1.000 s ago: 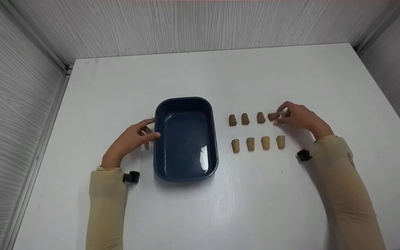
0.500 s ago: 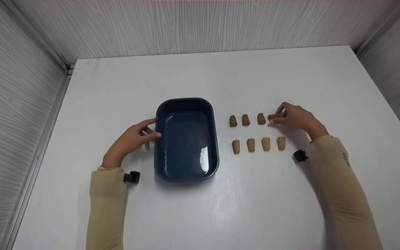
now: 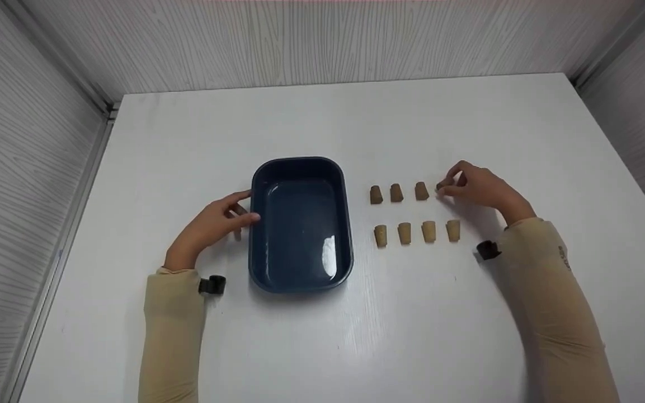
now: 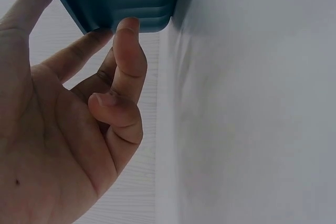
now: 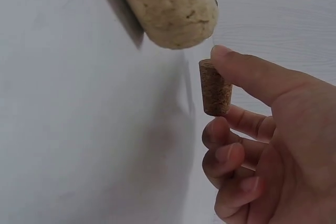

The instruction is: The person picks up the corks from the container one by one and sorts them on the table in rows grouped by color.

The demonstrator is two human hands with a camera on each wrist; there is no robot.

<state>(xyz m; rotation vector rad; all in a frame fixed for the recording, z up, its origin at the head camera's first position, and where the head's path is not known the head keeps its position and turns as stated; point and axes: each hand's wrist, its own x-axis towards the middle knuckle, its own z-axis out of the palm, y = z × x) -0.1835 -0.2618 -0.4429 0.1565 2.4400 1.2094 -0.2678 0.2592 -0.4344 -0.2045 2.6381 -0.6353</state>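
Observation:
My right hand (image 3: 481, 187) pinches a dark brown cork stopper (image 5: 214, 88) between thumb and index finger, at the right end of a row of dark corks. In the right wrist view its other fingers are curled toward the palm. In the head view the fingers hide most of this cork (image 3: 441, 186). My left hand (image 3: 210, 224) holds the left side of a deep blue rectangular tray (image 3: 300, 235), thumb over the rim and index finger at the outer wall. In the left wrist view the tray (image 4: 131, 3) shows above the bent fingers.
Three dark corks (image 3: 396, 193) stand left of my right hand. Nearer lies a row of several pale corks (image 3: 428, 231); one pale cork (image 5: 178, 11) looms large in the right wrist view. Everything is on a white table (image 3: 300, 347), with panel walls (image 3: 322, 45) behind and beside it.
My right hand first touched the tilted dark cork's end, moved left over it, and now grips it slightly back to the right. The left hand and tray stay in place.

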